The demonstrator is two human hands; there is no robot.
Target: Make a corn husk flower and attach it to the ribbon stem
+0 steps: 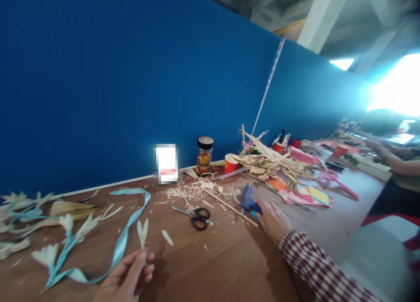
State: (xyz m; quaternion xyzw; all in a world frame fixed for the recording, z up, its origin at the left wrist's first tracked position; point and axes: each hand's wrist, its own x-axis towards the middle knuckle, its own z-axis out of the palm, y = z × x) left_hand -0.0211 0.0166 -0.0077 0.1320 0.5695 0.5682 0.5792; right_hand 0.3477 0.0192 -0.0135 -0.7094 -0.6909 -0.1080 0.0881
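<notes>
Between thumb and fingertips, my left hand (129, 271) pinches a small pale flower (142, 233) made of husk-like petals, its petals pointing up. My right hand (272, 221) is closed around the handle of a blue glue gun (248, 198), which is low over the table. Black-handled scissors (197, 216) lie between the two hands. A single loose petal (167, 237) lies right of the flower. To the left, a light blue ribbon (123, 240) curls beside a stem with white husk flowers (47, 254) wrapped in blue.
Pale shavings (183, 192) and a thin stick (229, 205) litter the brown table. Behind stand a black-lidded jar (204, 157) and a red paper cup (231, 164). Dried husks (275, 159) and pink scissors (341, 184) lie rightward. A co-worker's arm (390, 157) shows far right.
</notes>
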